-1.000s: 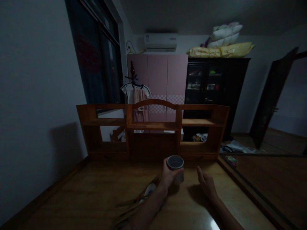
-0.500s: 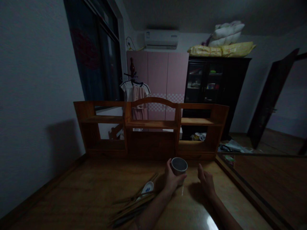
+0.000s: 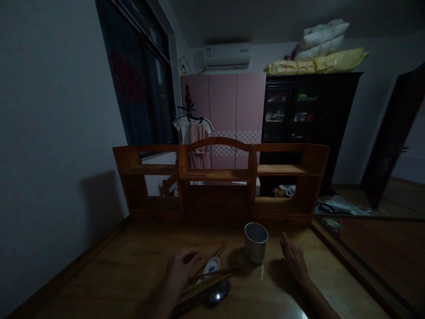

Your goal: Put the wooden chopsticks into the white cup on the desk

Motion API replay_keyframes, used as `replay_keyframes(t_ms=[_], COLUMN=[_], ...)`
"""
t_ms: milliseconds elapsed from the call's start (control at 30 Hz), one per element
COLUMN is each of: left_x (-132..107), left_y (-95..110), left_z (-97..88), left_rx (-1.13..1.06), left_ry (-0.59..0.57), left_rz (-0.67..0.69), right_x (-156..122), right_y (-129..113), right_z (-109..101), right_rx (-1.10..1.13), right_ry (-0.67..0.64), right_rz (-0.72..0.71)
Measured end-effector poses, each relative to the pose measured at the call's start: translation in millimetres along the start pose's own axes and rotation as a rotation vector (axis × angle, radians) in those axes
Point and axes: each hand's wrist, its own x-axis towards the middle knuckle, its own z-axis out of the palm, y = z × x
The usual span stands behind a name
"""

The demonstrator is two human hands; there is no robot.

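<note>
Since the earlier frames, our left hand (image 3: 179, 270) has let go of the cup (image 3: 256, 243) and swung left, beside the sticks (image 3: 221, 250) and white spoon (image 3: 212, 266). Its fingers curl loosely, blurred — whether they touch a stick, we cannot tell. Our right hand (image 3: 296, 265) holds nothing we can see, fingers loosely extended near the cup, which stands upright on the table (image 3: 133, 270) between our hands. A metal spoon (image 3: 219, 293) lies nearer us. Behind — a wooden shelf (image 3: 217, 175), pink wardrobe (image 3: 222, 102) and black cabinet (image 3: 337, 115) in dim light.
</note>
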Motion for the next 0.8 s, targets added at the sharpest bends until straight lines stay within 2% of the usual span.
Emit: replay_keyframes(t_ms=[100, 167, 300, 367, 600, 800], left_x=[-8.5, -18.9, -40.0, -46.2, -43.1, -37.9], left_y=[-25.3, -32.3, -23.6, -15.5, -10.0, -6.9], left_z=[-12.1, -13.5, -11.2, -9.7, -7.8, -19.3], left_rx=[0.036, 0.093, 0.250, 0.283, 0.338, 0.395], left_ry=[-0.031, -0.098, -0.310, -0.372, -0.412, -0.441], left_rz=[-0.036, 0.000, 0.045, 0.030, 0.027, -0.016], right_x=[-3.1, -4.2, -4.5, -4.2, -3.5, -3.9], right_y=[-1.3, -1.7, 0.0, 2.2, 11.0, 11.1], right_z=[1.5, 0.8, 0.8, 2.2, 6.3, 5.8], right_rx=[0.037, 0.058, 0.097, 0.111, 0.121, 0.131], right_ry=[-0.036, -0.056, -0.080, -0.087, -0.121, -0.111], right_rz=[0.077, 0.119, 0.174, 0.190, 0.203, 0.198])
